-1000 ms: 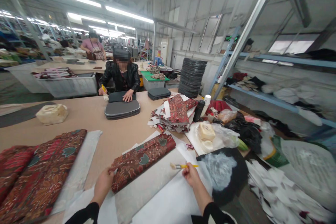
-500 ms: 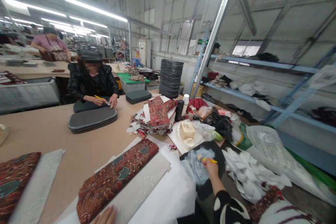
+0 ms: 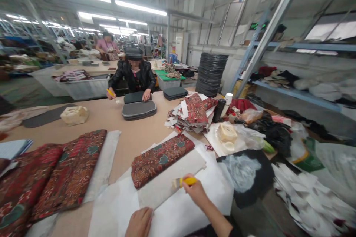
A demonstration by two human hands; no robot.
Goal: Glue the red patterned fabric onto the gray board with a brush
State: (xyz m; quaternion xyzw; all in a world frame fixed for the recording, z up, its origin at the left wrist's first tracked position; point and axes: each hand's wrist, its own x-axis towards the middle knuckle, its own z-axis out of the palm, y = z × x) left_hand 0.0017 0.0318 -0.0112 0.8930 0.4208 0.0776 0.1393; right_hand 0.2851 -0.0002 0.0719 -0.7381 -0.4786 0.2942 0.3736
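"Head view: where is the pale strip [image 3: 164, 184]?"
"Beyond both hands, slanted near left to far right."
"Hands?"
"A brush [image 3: 180, 183] is gripped by the right hand [image 3: 196, 191] at mid-strip; left hand [image 3: 139, 222] laid by the near end, grip hidden."

On the table [image 3: 135, 133], near centre: backing sheet [image 3: 158, 189] atop paper [image 3: 191, 207], with fabric strip [image 3: 164, 159] along the far edge and brush [image 3: 180, 182] at the near edge. Left: fabric pieces [image 3: 75, 170]. Far centre: pad stack [image 3: 139, 111]. Behind the strip: scrap pile [image 3: 191, 114]; immediately right, bottles [image 3: 219, 110]. Far right: shelves [image 3: 297, 94].
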